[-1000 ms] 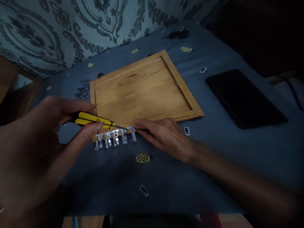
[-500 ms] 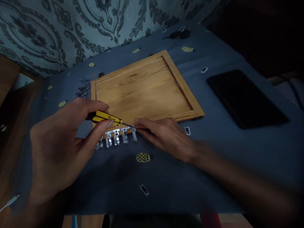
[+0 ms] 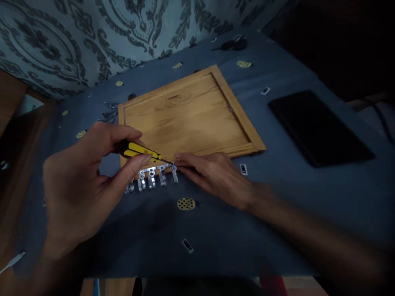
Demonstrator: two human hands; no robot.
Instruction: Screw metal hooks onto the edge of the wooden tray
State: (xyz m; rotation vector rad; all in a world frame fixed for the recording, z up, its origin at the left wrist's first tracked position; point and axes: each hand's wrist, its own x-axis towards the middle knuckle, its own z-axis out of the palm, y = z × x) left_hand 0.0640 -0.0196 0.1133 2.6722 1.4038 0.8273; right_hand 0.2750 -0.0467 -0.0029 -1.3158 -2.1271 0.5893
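Observation:
My left hand [image 3: 80,185] is closed around the black and yellow handle of a screwdriver [image 3: 143,150]. Its thin shaft slants down to the right, with the tip at the right end of a silver metal hook rail [image 3: 152,169]. Several hooks hang from that rail along the near edge of a wooden framed board [image 3: 182,115]. Beside the screwdriver tip, my right hand [image 3: 216,176] has its thumb and fingers pinched together at the rail's end. What lies between those fingertips is hidden.
Small dark metal pieces [image 3: 108,113] lie left of the board on a blue patterned cloth [image 3: 216,242]. A black flat slab [image 3: 319,127] rests to the right. Dark-handled scissors or a similar tool [image 3: 233,43] lie at the back. A white cable [image 3: 14,261] is at lower left.
My left hand and the screwdriver handle have shifted slightly, and the handle looks turned about its length. The tip stays at the rail's end; my right hand has hardly moved.

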